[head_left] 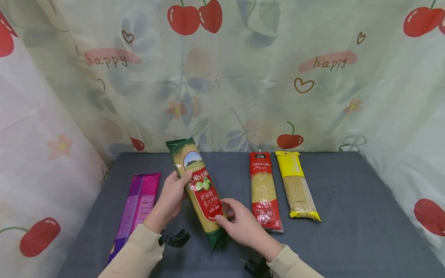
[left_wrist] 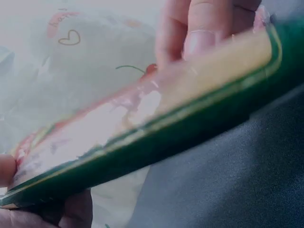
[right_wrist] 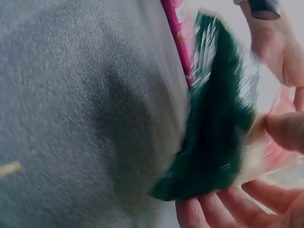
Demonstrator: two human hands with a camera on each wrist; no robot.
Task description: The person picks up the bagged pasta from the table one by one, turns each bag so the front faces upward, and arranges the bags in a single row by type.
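Observation:
A green-and-gold spaghetti packet (head_left: 199,194) with a red label is held up off the grey cloth, tilted, its top end leaning left in the head view. My left hand (head_left: 172,195) grips its left edge around the middle, thumb across the front. Near the lower right edge my right hand (head_left: 243,225) holds it, thumb on the front and fingers beneath. In the left wrist view the packet's green side (left_wrist: 156,140) runs diagonally between both hands. The right wrist view shows its crinkled green end (right_wrist: 213,123) close up and blurred.
A purple-and-pink packet (head_left: 139,200) lies left on the grey table cloth (head_left: 346,241). To the right lie a red spaghetti packet (head_left: 263,187) and a yellow noodle packet (head_left: 297,185). A cherry-patterned curtain (head_left: 221,106) stands behind and at both sides.

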